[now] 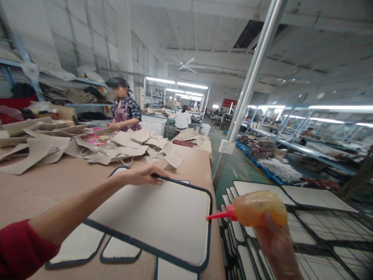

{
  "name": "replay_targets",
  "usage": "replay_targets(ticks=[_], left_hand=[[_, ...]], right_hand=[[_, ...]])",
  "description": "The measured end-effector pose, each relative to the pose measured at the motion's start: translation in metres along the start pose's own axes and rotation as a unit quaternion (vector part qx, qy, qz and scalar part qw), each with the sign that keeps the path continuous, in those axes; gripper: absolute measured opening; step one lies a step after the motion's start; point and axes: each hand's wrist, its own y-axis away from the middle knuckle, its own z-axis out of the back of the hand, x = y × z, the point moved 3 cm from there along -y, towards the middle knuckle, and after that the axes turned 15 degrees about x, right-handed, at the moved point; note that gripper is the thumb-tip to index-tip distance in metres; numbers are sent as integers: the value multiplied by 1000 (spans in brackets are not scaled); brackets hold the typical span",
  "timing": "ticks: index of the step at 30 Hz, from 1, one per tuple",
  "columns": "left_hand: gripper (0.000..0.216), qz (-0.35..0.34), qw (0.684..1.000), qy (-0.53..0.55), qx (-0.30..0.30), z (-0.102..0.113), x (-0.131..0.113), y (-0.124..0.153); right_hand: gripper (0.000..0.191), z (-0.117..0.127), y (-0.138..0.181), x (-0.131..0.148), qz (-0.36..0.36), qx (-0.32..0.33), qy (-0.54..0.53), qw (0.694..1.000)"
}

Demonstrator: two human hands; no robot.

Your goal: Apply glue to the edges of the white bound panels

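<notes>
My left hand (145, 175) reaches across the brown table (43, 186) and pinches the far dark-trimmed edge of a large white panel (163, 219). That panel lies on top of other white panels with dark borders (121, 249). My right hand (276, 243) is at the lower right, off the table's edge, wrapped around a soft orange squeeze bottle (259, 208). The bottle's red nozzle (218, 216) points left at the panel's right edge.
Several beige fabric pieces (116, 146) are piled at the table's far end, where a person in a plaid shirt (125, 112) stands. More white panels lie on a wire rack (320, 233) to the right. A slanted metal pole (250, 81) carries a socket box. Another person sits farther back.
</notes>
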Motion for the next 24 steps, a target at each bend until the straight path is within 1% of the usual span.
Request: replay_targets(ticks=[6, 11, 14, 16, 21, 24], left_hand=[[42, -18, 999, 43, 9, 0, -1, 2], [41, -3, 998, 65, 20, 0, 2, 4], [42, 4, 997, 80, 21, 0, 5, 7], [42, -3, 996, 88, 25, 0, 5, 9], [43, -29, 992, 113, 37, 2, 11, 12], [44, -41, 990, 124, 45, 2, 16, 12]], right_hand=[[42, 1, 5, -1, -31, 18, -5, 999], [57, 0, 10, -1, -43, 32, -6, 999], [56, -1, 13, -1, -50, 44, -9, 998], [56, -3, 14, -1, -57, 50, -11, 997], [66, -10, 17, 2, -79, 54, -17, 995], [69, -14, 19, 3, -81, 58, -15, 995]])
